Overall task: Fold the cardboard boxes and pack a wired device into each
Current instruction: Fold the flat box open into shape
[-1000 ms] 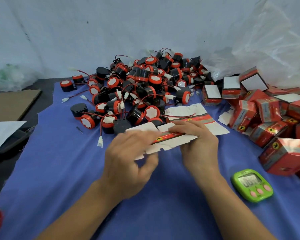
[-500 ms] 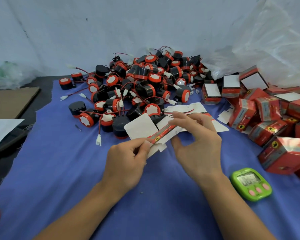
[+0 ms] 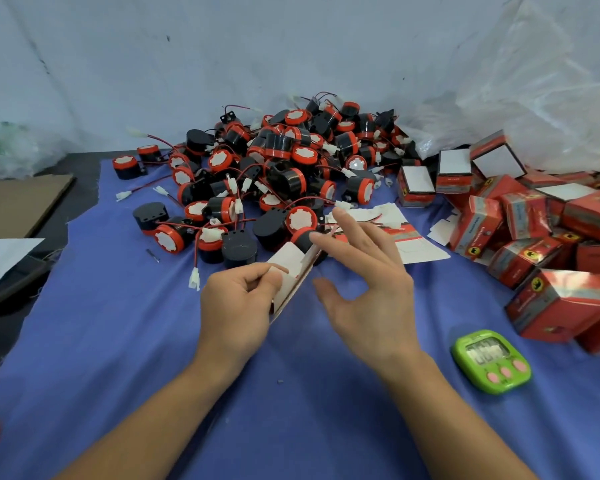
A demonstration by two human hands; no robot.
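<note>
While the flattened red-and-white cardboard box blank (image 3: pixel 293 271) stands on edge above the middle of the blue-clothed desk (image 3: pixel 118 341), the left hand (image 3: pixel 238 306) pinches its near end between thumb and curled fingers. Its long axis runs from that palm away and rightward, toward the heap of round black-and-red wired devices (image 3: pixel 284 168) at the desk's far edge. The right hand (image 3: pixel 368 292), fingers spread and holding nothing, lies just right of the blank, forefinger at its far end; it is judged the nearer hand for pushing the blank open. Containers: folded red cardboard boxes (image 3: pixel 534 237) are piled along the right edge, contents not visible; spare flat blanks (image 3: pixel 413 244) lie between them and the heap. A green plastic timer (image 3: pixel 490 362) sits near the right edge.
</note>
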